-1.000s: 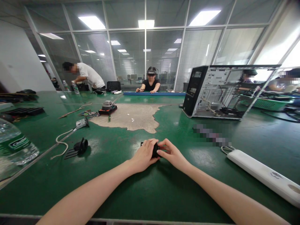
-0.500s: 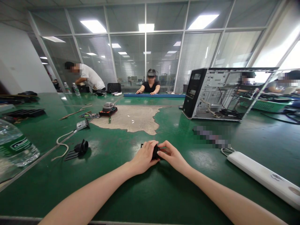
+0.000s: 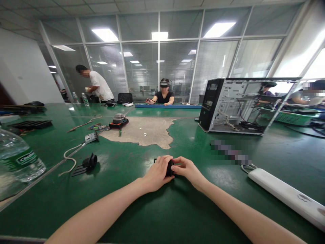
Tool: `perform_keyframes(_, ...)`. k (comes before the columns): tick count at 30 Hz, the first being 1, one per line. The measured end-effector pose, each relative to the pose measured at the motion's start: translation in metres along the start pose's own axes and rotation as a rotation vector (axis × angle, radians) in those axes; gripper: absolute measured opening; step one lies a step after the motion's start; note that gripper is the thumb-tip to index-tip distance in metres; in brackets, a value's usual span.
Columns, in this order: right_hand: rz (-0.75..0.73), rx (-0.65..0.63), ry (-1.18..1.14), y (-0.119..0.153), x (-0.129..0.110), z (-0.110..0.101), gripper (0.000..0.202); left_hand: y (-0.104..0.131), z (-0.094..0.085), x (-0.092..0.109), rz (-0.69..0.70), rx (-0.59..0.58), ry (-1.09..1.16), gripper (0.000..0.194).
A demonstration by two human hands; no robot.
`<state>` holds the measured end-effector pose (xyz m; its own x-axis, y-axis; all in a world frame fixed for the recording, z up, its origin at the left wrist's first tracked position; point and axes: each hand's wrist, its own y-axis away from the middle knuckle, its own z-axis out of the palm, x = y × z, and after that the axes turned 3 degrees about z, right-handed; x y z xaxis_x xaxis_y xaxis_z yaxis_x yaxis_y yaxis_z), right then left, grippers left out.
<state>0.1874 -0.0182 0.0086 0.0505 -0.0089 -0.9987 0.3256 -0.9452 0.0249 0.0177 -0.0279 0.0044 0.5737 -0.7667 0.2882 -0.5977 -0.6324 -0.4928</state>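
Between the person's forearms [image 3: 106, 206], a glossy green tabletop [image 3: 165, 217] is running toward its near edge. Just ahead, at the middle, the left hand [image 3: 157, 173] is gripping a small black plastic-looking part [image 3: 169, 168] from over the top, while the right hand [image 3: 187, 170] is pinching its right side. Beyond, a ragged-edged beige patch [image 3: 152, 135] is showing. An open-sided metal computer case [image 3: 211, 105] is holding cables [image 3: 230, 123].

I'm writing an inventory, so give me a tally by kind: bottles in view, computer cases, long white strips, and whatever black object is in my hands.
Bottles: 3
Computer case: 1
Long white strip: 1
Black object between left hand and right hand, partly hidden: 1 visible
Total: 6
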Motion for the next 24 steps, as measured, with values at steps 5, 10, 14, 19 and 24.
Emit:
perform_keyframes(5, -0.020, 0.026, -0.006, -0.002, 0.002, 0.005, 0.029, -0.001, 0.001, -0.001, -0.010, 0.002, 0.018, 0.061)
perform_keyframes(10, -0.188, 0.080, 0.160, 0.005, 0.004, 0.008, 0.023, 0.000, 0.000, -0.001, 0.005, 0.004, 0.004, 0.062)
perform_keyframes(14, -0.245, 0.088, 0.174, 0.008, 0.005, 0.011, 0.021, 0.001, 0.000, -0.001, 0.018, 0.008, 0.006, 0.060)
perform_keyframes(19, -0.215, 0.071, 0.124, 0.003, 0.007, 0.008, 0.020, 0.000, -0.001, -0.001, 0.015, 0.009, 0.015, 0.061)
perform_keyframes(24, -0.118, 0.070, 0.108, 0.003, 0.001, 0.008, 0.026, -0.001, -0.001, -0.001, 0.004, 0.006, 0.017, 0.063)
